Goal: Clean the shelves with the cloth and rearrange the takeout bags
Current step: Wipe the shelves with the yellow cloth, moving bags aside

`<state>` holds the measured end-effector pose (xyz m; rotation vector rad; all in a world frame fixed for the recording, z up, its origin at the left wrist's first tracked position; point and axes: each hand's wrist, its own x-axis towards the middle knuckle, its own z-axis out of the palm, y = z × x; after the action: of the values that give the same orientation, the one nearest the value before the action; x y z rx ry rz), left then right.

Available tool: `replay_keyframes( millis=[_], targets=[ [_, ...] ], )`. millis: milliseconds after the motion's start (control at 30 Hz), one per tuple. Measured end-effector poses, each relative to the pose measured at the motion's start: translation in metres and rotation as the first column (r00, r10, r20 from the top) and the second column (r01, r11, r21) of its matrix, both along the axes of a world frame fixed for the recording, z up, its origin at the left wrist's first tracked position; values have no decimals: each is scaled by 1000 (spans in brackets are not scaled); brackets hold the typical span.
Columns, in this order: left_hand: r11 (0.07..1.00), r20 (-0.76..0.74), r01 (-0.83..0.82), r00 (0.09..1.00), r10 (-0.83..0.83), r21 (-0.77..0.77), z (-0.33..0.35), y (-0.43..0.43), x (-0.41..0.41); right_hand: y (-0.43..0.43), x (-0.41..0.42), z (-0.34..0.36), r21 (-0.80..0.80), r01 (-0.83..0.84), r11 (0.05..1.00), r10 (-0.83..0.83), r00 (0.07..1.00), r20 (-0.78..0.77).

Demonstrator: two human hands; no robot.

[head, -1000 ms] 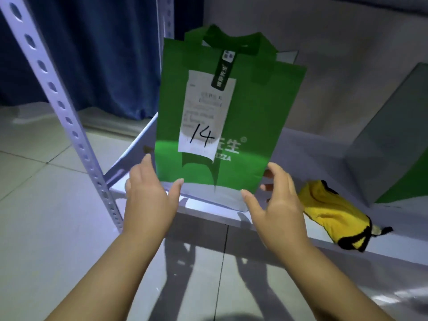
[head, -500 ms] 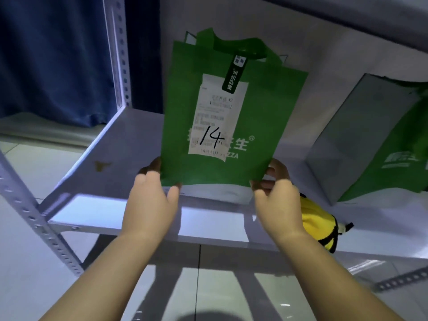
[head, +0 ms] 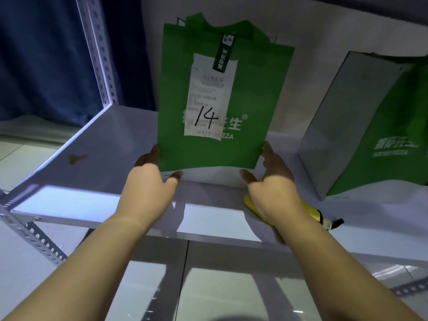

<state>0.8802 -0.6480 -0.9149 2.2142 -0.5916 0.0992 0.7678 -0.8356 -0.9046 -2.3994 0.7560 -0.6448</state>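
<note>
While the green takeout bag (head: 243,112) stands upright on the white shelf (head: 97,144), set toward the back, I have a hand at each of its lower corners. My left hand (head: 148,181) lies against the lower left edge, fingers straight and close together along the side, thumb spread out just under the bottom hem. My right hand (head: 271,179) mirrors it at the lower right edge, fingers straight, thumb held apart. Neither hand curls round the fabric.

The bag is flat-fronted and bright green, with white lettering and its handles showing at the top. A white receipt (head: 210,89) runs down the front with "14" written on it in black, and a dark tag (head: 224,53) hangs over the receipt's top.

The yellow cloth (head: 311,210), trimmed in black, lies near the shelf's front edge, partly hidden by my right wrist. A second green bag (head: 379,135) stands well to the right, its grey side panel turned to me. A brownish stain (head: 76,158) marks the shelf to the left.
</note>
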Motion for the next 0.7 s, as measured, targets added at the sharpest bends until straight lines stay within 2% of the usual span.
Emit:
replay_keyframes(
  millis=[200, 300, 433, 533, 700],
  targets=[
    [986, 33, -129, 992, 126, 104, -5, 4, -19, -10, -28, -5, -104, 36, 994, -38, 999, -17],
    [976, 82, -82, 994, 66, 203, -12, 6, -33, -18, -45, -15, -119, 31, 992, -54, 980, -191],
    [964, 113, -31, 994, 1, 263, -17, 10, -39, -23, -59, -30, -226, -32, 974, -81, 876, -475],
    [952, 123, 0, 992, -39, 306, -23, 12, -42, -24, -61, -35, -285, -17, 958, -122, 877, -464],
    [936, 127, 52, 987, -102, 347, -30, 21, -48, -7, -64, -36, -239, 41, 970, -137, 906, -401]
  ],
)
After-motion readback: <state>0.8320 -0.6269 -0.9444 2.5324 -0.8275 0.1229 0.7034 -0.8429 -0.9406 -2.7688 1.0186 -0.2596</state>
